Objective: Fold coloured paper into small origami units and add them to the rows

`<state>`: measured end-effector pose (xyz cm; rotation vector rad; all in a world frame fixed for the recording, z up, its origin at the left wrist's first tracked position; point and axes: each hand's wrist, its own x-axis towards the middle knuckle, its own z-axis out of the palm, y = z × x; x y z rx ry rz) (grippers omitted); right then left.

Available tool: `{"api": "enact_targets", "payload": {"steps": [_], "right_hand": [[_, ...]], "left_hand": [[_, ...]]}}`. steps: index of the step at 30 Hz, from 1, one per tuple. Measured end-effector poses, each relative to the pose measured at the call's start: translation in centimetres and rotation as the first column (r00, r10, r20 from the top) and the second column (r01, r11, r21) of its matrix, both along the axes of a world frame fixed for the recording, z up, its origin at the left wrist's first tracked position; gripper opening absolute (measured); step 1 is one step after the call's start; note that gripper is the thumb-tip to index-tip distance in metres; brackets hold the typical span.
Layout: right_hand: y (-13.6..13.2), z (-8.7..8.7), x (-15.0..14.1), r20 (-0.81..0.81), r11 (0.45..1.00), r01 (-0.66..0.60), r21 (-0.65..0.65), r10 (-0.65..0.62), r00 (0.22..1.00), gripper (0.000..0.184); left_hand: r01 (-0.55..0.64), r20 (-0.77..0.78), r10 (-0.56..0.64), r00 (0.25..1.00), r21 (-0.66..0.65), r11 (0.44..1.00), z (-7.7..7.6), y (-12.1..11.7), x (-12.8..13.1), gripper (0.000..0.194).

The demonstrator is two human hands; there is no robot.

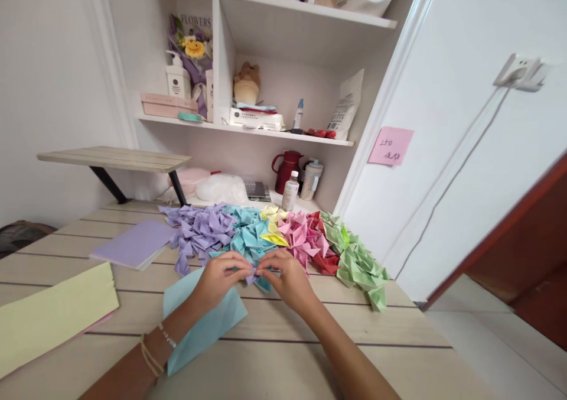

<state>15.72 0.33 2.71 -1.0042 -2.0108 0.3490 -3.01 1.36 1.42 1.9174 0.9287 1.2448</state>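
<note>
Both hands met over the middle of the pale wooden plank table, pinching a small folded paper piece, lilac with a bit of blue showing. The left hand gripped it from one side and the right hand from the other, fingertips closed on it, right at the near edge of the long heap of folded paper units in purple, blue, yellow, pink, red and green. A light blue paper sheet lay under the left wrist.

Looked like a slotting or creasing step, so short pinches close to the joint probably worked best, with the piece kept low over the table so nothing slipped.

Lilac sheets sat further left.
</note>
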Motion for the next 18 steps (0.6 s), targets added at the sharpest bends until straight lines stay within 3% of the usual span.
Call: {"api": "enact_targets", "payload": {"steps": [8, 12, 15, 18], "right_hand": [[-0.5, -0.1, -1.0, -0.053, 0.998, 0.048, -0.039, -0.05, 0.997, 0.009], [-0.4, -0.5, -1.5, -0.171, 0.995, 0.036, -0.094, -0.052, 0.984, 0.009], [-0.1, -0.5, -1.1, -0.272, 0.99, 0.037, -0.134, -0.073, 0.96, 0.008], [0.1, -0.2, -0.7, -0.31, 0.99, 0.035, -0.139, -0.077, 0.948, 0.007]], "left_hand": [[-0.12, 0.045, 0.117, 0.992, 0.067, 0.99, -0.2, 0.0, 0.3, 0.012], [-0.123, 0.192, 0.136, 0.972, -0.078, 0.989, -0.3, 0.1, 0.3, 0.012], [-0.049, 0.283, 0.115, 0.952, -0.231, 0.972, -0.3, 0.6, 0.1, 0.022], [0.051, 0.279, 0.044, 0.959, -0.326, 0.944, -0.6, 0.9, 0.0, 0.035]]}}
